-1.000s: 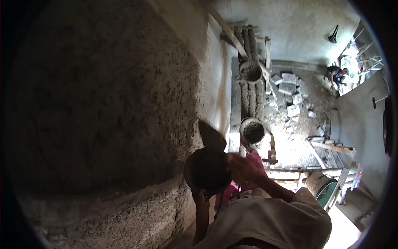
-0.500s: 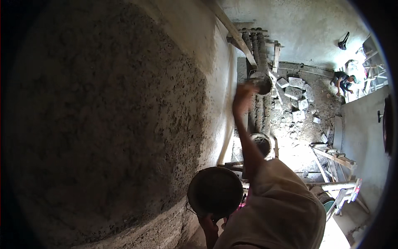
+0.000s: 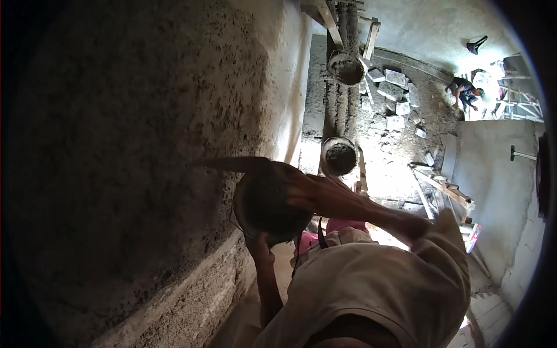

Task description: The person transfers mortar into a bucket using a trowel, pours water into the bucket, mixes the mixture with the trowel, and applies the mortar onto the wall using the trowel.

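Note:
My left hand [image 3: 261,248] grips the near rim of a dark round bucket [image 3: 246,216], holding it up close to the rough wall. Its inside looks dark grey; how full it is I cannot tell. Over the bucket's opening, my right hand [image 3: 304,192] is closed round a trowel, its handle hidden by the fingers. The long trowel blade [image 3: 229,164] points left across the bucket's far rim toward the wall. Motion smears the hand and blade a little. The wall [image 3: 174,116] carries dark, coarse mortar, with a smoother, paler band beyond.
Two buckets with grey mortar, one nearer [image 3: 340,158] and one farther [image 3: 347,69], stand on mortar-covered planks [image 3: 342,116]. Broken blocks [image 3: 394,87] lie on the floor beyond. A person [image 3: 466,93] crouches at the far right. Wooden trestles [image 3: 444,188] stand at right.
My right hand has come back from beside the farther bucket to the held bucket, and the trowel blade now shows. The view has shifted; my left hand keeps hold of the bucket.

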The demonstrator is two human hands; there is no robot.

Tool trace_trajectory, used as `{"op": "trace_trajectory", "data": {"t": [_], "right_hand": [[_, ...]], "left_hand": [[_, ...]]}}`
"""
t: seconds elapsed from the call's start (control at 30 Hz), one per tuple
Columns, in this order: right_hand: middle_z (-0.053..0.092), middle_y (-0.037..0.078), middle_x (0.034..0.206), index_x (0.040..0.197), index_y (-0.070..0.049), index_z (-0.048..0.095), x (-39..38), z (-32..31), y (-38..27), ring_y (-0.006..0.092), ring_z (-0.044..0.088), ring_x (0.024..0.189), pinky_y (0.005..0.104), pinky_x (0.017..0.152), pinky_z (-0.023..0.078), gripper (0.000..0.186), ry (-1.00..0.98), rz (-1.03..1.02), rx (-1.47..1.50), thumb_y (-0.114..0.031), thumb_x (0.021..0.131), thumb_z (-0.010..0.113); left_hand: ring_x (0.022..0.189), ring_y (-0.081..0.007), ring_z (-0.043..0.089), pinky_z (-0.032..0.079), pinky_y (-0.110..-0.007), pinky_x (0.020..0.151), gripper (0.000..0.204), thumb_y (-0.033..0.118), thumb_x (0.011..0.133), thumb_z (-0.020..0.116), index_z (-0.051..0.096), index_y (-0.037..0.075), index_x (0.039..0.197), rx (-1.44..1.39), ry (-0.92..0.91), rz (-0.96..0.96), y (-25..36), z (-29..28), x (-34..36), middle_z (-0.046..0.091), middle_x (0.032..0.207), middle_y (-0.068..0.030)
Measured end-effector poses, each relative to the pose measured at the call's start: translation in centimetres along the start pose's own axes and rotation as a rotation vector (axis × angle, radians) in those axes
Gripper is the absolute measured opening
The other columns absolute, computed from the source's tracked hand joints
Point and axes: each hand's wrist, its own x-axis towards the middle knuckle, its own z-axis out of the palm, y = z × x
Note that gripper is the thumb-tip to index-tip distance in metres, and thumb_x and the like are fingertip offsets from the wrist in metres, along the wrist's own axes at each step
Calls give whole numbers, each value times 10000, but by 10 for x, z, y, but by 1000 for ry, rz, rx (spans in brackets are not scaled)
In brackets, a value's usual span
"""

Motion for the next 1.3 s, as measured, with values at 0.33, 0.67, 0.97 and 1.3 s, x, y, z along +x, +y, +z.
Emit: {"op": "trace_trajectory", "data": {"t": [0.33,0.67,0.97,1.3], "right_hand": [[632,157,821,1043,-29,556,-37,86,243,293,644,724,452,647,511,322,103,177,-107,-332,955,493],[546,2,746,1087,-67,548,-46,-9,189,81,534,563,234,488,465,364,225,514,885,-404,952,541],[553,23,748,1152,-48,480,27,-68,233,103,554,631,243,503,444,356,1146,320,-12,-251,902,633],[554,129,935,1249,-38,423,282,-70,59,191,584,803,312,663,495,488,980,-51,485,-296,895,637]], "left_hand": [[1028,-197,559,456,-306,882,601,-36,711,565,475,19,1303,362,-354,291,10,87,44,571,1180,-84],[860,-184,617,541,-344,633,512,12,717,612,517,139,1204,77,-296,-41,-24,174,118,608,1050,-38],[771,-116,575,487,-241,593,511,-6,712,620,531,105,1204,73,-145,-148,-50,171,141,600,977,-1],[907,-186,580,508,-306,717,665,5,702,609,432,63,1340,390,-25,-236,-53,59,76,573,1124,-82]]}}
